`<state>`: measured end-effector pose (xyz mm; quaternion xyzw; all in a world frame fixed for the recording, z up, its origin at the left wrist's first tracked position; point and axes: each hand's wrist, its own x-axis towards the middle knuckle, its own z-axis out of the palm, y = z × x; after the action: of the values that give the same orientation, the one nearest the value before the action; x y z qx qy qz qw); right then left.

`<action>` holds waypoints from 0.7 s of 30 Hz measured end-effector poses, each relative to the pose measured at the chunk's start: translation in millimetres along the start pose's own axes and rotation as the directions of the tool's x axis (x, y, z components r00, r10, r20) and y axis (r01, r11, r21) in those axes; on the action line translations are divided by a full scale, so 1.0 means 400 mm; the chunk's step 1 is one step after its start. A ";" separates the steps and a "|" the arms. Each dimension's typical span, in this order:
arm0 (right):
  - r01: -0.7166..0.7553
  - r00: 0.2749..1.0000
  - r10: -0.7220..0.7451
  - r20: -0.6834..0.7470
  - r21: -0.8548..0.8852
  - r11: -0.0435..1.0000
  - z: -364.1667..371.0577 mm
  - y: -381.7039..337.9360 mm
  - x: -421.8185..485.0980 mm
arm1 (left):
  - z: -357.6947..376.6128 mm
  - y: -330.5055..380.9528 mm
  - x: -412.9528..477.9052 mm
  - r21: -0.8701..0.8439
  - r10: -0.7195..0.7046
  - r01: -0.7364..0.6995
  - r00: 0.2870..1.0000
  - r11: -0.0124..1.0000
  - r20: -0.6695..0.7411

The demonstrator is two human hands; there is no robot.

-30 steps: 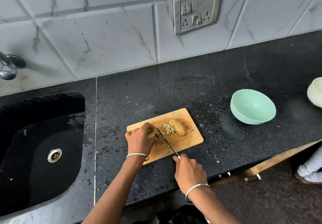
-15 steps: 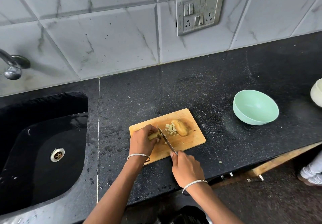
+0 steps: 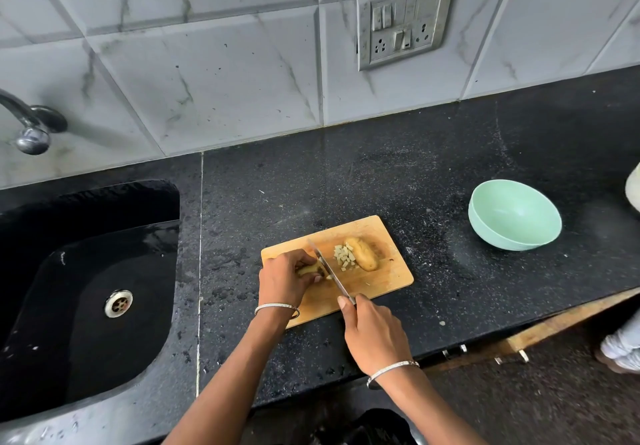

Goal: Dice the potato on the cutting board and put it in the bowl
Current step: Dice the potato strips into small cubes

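On the cutting board [image 3: 388,278] I see the left hand [image 3: 282,283] pinching a potato piece [image 3: 307,269], the right hand [image 3: 374,335] with its grip wrapped round the knife [image 3: 332,273].

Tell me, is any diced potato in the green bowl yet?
No, the green bowl shows a bare inside, and the diced pieces lie on the cutting board beside the uncut potato half.

1 head view, downward over countertop [image 3: 415,153]
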<state>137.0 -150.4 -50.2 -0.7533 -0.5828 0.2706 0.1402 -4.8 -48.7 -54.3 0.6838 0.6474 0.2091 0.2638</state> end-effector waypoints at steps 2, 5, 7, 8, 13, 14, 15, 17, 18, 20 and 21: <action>0.003 1.000 -0.003 0.005 -0.005 1.000 -0.001 -0.007 -0.002 | 0.001 0.000 -0.005 0.000 0.009 -0.009 1.000 1.000 -0.014; -0.001 1.000 0.001 0.013 -0.027 1.000 -0.005 -0.012 -0.005 | 0.001 0.002 -0.007 -0.004 0.003 -0.003 1.000 1.000 -0.027; -0.009 1.000 0.010 0.020 -0.038 0.999 -0.006 -0.014 -0.005 | 0.002 0.000 -0.006 -0.014 -0.009 0.008 0.999 1.000 -0.032; -0.012 1.000 0.013 0.026 -0.038 0.999 -0.006 -0.014 -0.006 | 0.002 -0.001 -0.006 -0.020 -0.012 0.011 0.999 1.000 -0.030; -0.007 0.999 0.008 0.049 -0.014 1.000 -0.002 -0.019 -0.005 | 0.005 -0.007 0.001 -0.032 -0.022 0.021 0.999 0.999 -0.030; -0.005 0.999 0.005 0.048 -0.011 1.000 -0.002 -0.019 -0.004 | 0.006 -0.008 0.003 -0.031 -0.024 0.023 0.999 0.999 -0.031; -0.004 0.999 0.004 0.047 -0.008 1.000 -0.002 -0.019 -0.002 | 0.007 -0.008 0.003 -0.029 -0.024 0.023 0.999 0.999 -0.031; -0.001 0.999 0.001 0.046 -0.003 1.000 -0.003 -0.019 -0.001 | 0.008 -0.008 0.004 -0.025 -0.026 0.025 0.999 0.999 -0.028; 0.001 0.999 -0.001 0.046 -0.004 1.000 -0.004 -0.019 -0.001 | 0.008 -0.008 0.005 -0.022 -0.028 0.027 0.999 0.999 -0.027; 0.002 0.999 -0.001 0.046 -0.010 1.000 -0.006 -0.022 0.000 | 0.009 -0.011 0.008 -0.008 -0.032 0.032 0.999 0.999 -0.024; -0.002 0.999 0.003 0.049 -0.014 1.000 -0.007 -0.025 0.002 | 0.008 -0.012 0.010 0.002 -0.031 0.031 0.999 1.000 -0.024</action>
<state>130.8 -146.7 -42.9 -0.7481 -0.5871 0.2851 0.1201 -6.1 -44.9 -60.0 0.6714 0.6613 0.2122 0.2587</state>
